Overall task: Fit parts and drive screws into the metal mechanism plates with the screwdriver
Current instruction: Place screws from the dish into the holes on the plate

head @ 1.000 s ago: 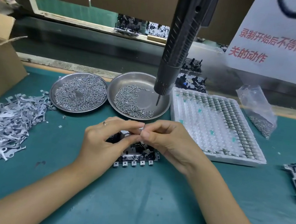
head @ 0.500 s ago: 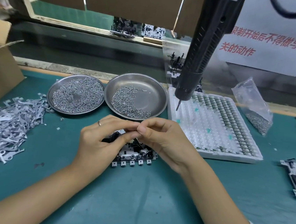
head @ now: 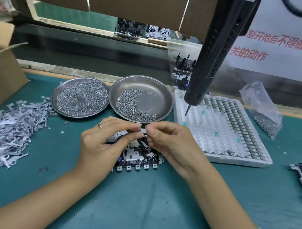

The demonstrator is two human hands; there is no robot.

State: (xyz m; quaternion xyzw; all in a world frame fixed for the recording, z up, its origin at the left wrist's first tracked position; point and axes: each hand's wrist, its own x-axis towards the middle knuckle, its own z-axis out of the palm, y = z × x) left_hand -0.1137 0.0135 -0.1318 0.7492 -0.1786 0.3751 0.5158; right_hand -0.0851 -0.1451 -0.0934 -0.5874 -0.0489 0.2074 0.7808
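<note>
Under both hands | mechanism plate | left hand, right hand pinch small part

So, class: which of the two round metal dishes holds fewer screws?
The right-hand dish, beside the white tray: much bare metal shows. In the left dish screws cover nearly the whole bottom.

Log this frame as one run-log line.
stage: fitting part | left hand + right hand: pinching small part over mechanism plate | screwdriver: hanging unheld above white tray
</note>
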